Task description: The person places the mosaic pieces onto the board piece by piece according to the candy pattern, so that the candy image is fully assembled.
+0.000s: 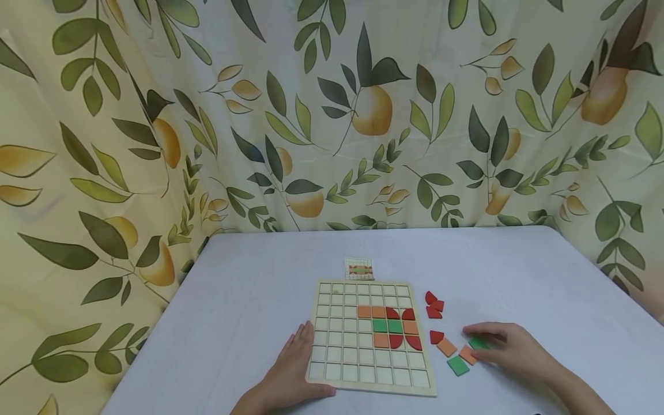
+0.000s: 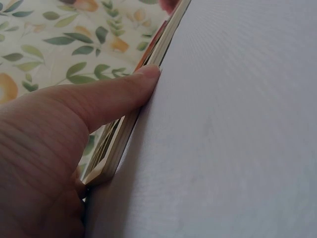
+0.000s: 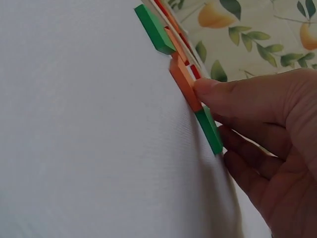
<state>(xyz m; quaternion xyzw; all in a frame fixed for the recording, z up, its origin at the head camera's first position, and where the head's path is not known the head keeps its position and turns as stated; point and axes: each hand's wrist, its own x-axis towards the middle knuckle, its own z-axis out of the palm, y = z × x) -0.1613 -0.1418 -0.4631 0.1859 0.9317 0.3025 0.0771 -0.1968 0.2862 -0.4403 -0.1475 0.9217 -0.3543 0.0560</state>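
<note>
With my left grip wide against the board, my right grip, narrow about the green tile (hold indeterminable), may drag the orange tile through thumb contact.

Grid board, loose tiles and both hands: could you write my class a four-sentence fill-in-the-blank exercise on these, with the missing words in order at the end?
1. The left hand rests against the near ____ corner of the grid board.
2. On the board lie exactly ____ green tiles.
3. Seen by the person, the loose tiles lie to the ____ of the board.
4. The right hand's fingers are at an orange tile and a ____ tile.

Missing words: left; two; right; green.
</note>
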